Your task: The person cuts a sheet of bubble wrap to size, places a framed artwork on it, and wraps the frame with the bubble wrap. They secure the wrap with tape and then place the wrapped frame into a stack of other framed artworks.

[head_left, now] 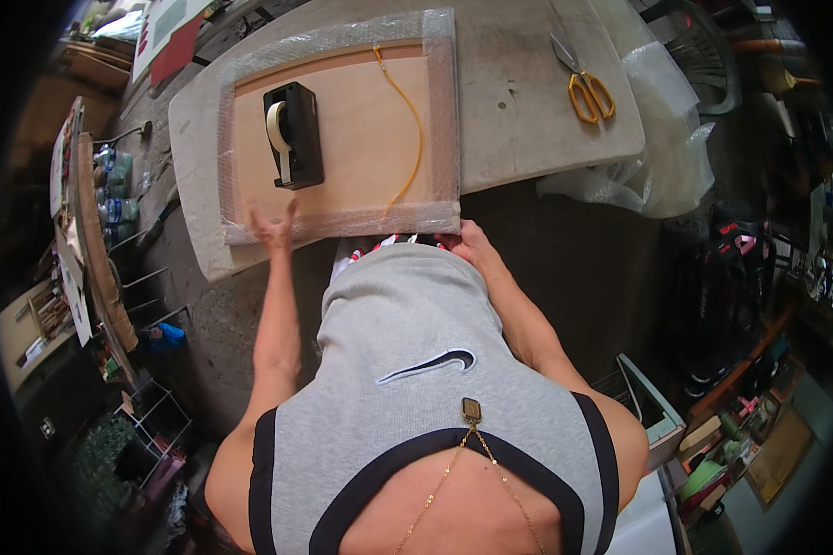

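Two hands on the job? Where's the panel relative to them?

Two, yes. One wooden panel [356, 139], flat on the table [518, 148], ahead of the body. Left hand [276, 228] is at its near edge, toward the left corner. Right hand [472, 242] is at the near right corner, which sticks out past the table edge.

Hand states?

Left: fingers spread wide, nothing seen in it. Can't tell if it touches the wrap. Right: fingers partly curled at the corner, tips out of sight. Can't tell how firm the grip is, or whether it has the wrap, the panel or both.

Wrap where?

Bubble-wrap border [443, 102] on all four sides of the panel, middle left bare.

Count the rest.

On the panel: one black tape dispenser [308, 139], left half, just beyond the left hand, carrying one tape roll [276, 134]. One yellow cord [417, 120], bowed, running far edge to near edge right of the dispenser.

Off the panel?

One pair of scissors [581, 78], yellow handles toward the body, on the table to the right. Loose clear wrap [666, 143] hangs past the right end; can't tell how many sheets.
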